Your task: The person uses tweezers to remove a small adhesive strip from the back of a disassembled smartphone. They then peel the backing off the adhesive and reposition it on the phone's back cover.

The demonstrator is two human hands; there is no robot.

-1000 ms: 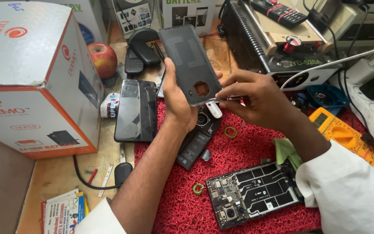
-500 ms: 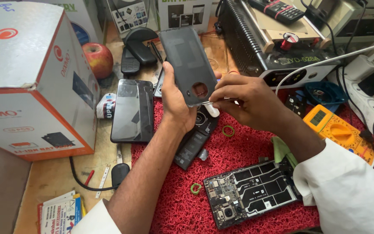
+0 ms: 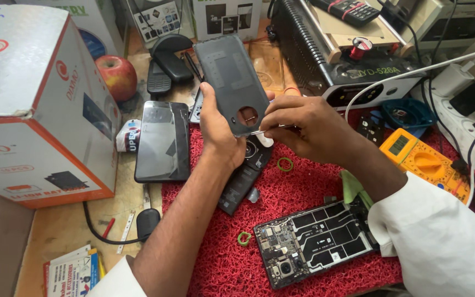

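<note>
My left hand [image 3: 219, 129] grips a dark grey phone back cover [image 3: 227, 77] by its lower edge and holds it upright above the red mat [image 3: 314, 198]. The cover has a round camera hole [image 3: 247, 116]. My right hand [image 3: 303, 129] pinches thin metal tweezers [image 3: 268, 131] whose tip touches the cover's lower edge just under the hole. Below the hands lie a black battery [image 3: 243, 179] and an opened phone body [image 3: 314, 245] with bare circuit boards.
A black phone [image 3: 163, 140] lies face up left of the mat, beside a white and orange box [image 3: 34, 104] and a red apple [image 3: 115, 76]. A yellow multimeter [image 3: 419, 162], a blue dish [image 3: 408, 113], bench equipment [image 3: 353, 66] and cables stand at the right. Small green rings [image 3: 285, 164] dot the mat.
The hands and the cover have stayed almost in place. My right hand has shifted slightly, keeping the tweezers at the cover's lower edge.
</note>
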